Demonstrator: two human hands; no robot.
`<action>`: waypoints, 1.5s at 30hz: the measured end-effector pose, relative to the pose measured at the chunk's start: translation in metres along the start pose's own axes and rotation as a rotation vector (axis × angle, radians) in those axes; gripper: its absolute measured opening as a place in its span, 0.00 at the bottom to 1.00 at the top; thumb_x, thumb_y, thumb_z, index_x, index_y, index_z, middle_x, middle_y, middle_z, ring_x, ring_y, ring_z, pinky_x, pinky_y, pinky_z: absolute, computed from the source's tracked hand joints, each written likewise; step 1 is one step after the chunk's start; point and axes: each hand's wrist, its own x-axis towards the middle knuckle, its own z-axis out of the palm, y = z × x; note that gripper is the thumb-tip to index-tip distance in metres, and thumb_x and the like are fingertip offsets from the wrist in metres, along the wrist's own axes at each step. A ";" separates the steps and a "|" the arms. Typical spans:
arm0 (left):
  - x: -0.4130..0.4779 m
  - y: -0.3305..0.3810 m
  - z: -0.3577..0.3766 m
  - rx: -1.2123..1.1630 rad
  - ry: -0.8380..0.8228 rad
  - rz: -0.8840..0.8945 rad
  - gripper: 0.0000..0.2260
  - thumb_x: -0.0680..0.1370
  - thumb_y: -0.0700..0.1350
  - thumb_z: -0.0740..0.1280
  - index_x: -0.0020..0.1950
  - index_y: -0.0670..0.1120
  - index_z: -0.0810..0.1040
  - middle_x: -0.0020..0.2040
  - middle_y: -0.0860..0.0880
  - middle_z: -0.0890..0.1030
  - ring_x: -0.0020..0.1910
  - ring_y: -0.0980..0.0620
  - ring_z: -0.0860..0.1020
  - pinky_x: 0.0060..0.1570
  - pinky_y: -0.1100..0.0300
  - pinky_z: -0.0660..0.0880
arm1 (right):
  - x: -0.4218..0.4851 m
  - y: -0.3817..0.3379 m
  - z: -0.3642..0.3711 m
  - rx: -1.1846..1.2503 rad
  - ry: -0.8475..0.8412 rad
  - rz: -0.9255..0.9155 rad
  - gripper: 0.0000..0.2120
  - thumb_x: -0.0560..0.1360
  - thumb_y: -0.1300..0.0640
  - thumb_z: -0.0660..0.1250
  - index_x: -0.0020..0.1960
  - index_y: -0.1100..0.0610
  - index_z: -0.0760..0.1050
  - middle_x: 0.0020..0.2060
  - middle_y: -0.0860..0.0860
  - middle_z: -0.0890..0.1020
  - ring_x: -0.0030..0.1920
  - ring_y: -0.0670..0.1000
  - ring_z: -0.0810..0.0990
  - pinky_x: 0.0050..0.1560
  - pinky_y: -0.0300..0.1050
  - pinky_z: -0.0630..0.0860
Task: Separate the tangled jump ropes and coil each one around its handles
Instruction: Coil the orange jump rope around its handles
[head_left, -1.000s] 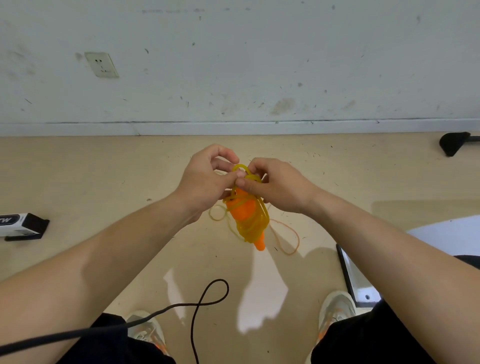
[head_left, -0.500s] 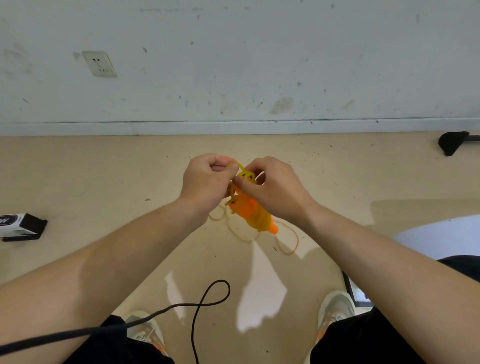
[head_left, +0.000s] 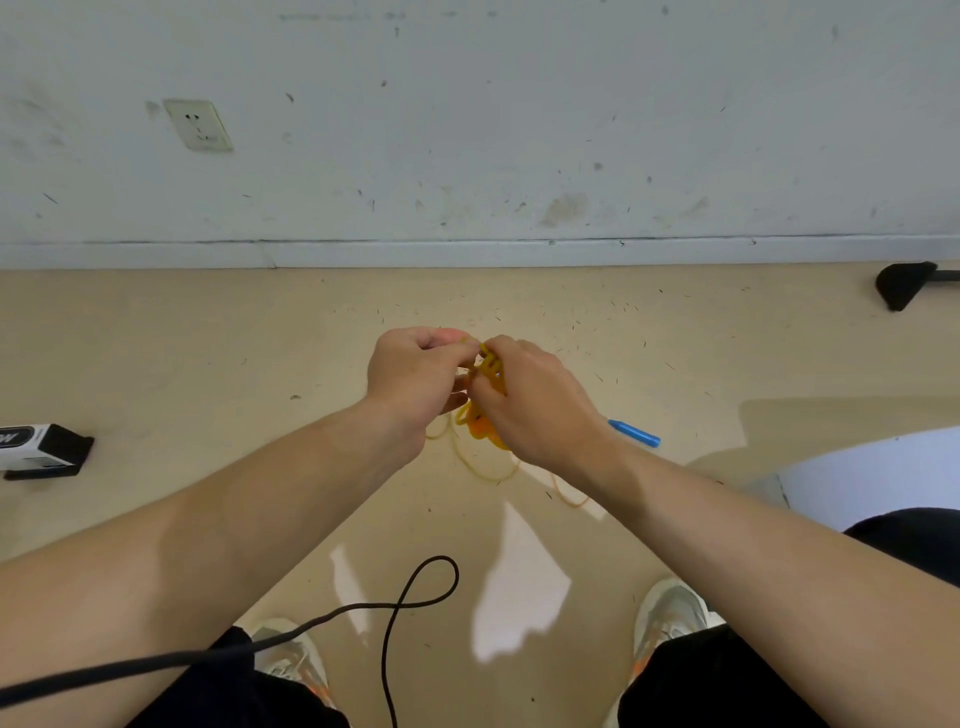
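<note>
Coiling unfinished: left hand (head_left: 415, 379) and right hand (head_left: 535, 405) both pinch yellow rope (head_left: 491, 366) at frame centre, part-wound round orange handles (head_left: 478, 428), loops dangling; blue handle (head_left: 634, 433) right of centre, probably not yet done.

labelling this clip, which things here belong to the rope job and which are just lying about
Job: yellow rope and orange handle, held by the left hand and right hand; blue stick on the floor, probably another rope's handle.

Lying about: black cable, black-and-white box, wall socket, white sheet.
</note>
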 end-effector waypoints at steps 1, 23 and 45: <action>0.000 0.000 0.000 -0.001 0.002 -0.005 0.01 0.76 0.39 0.72 0.44 0.44 0.83 0.39 0.47 0.83 0.34 0.49 0.82 0.44 0.52 0.84 | -0.001 0.001 0.001 0.002 -0.005 -0.018 0.15 0.81 0.44 0.58 0.58 0.53 0.74 0.49 0.49 0.78 0.48 0.52 0.77 0.48 0.49 0.76; 0.009 -0.003 -0.010 0.117 -0.040 0.021 0.06 0.74 0.32 0.73 0.45 0.42 0.83 0.46 0.45 0.85 0.47 0.47 0.84 0.45 0.60 0.82 | 0.003 0.025 0.009 -0.395 -0.244 0.029 0.17 0.82 0.45 0.59 0.44 0.56 0.77 0.41 0.51 0.74 0.42 0.52 0.76 0.41 0.50 0.78; 0.005 -0.009 -0.019 0.294 -0.219 0.282 0.05 0.78 0.41 0.71 0.48 0.51 0.85 0.43 0.49 0.81 0.43 0.45 0.84 0.44 0.51 0.84 | 0.002 0.021 0.006 0.357 -0.244 0.030 0.08 0.75 0.45 0.68 0.48 0.47 0.83 0.44 0.43 0.84 0.46 0.43 0.80 0.53 0.48 0.78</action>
